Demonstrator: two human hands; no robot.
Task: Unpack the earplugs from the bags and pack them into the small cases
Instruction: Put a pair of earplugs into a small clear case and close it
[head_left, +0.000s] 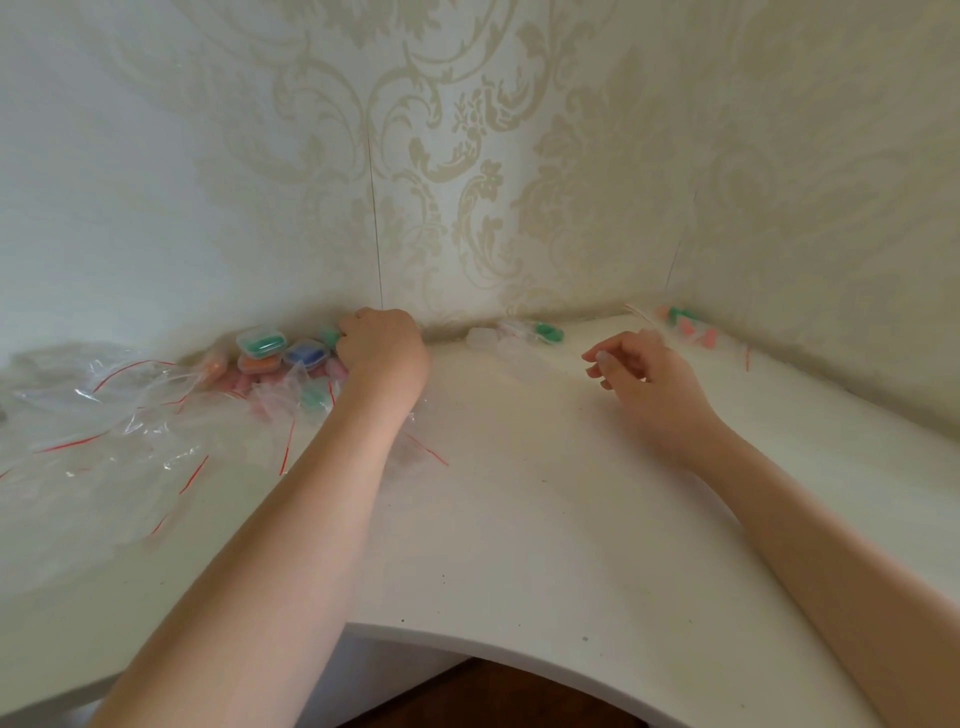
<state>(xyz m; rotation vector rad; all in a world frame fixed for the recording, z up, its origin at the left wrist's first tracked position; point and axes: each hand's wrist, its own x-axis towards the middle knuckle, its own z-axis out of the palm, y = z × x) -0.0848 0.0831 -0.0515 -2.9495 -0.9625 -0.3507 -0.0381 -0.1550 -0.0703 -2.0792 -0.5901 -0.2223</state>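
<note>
Nearest, the white curved desk (519, 519). Left hand (382, 345) curls over a green case (330, 335) among filled cases (261, 343) and bags (104, 410); the grasp itself is hidden. Right hand (641, 371) hovers loosely curled, holding nothing. Beyond, damask wallpaper (467, 156).

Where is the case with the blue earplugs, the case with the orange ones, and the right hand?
blue case (306, 355): head view, on its clear lid.
orange case (258, 365): head view, on its front side.
right hand (641, 376): head view, on the back of the hand.
</note>
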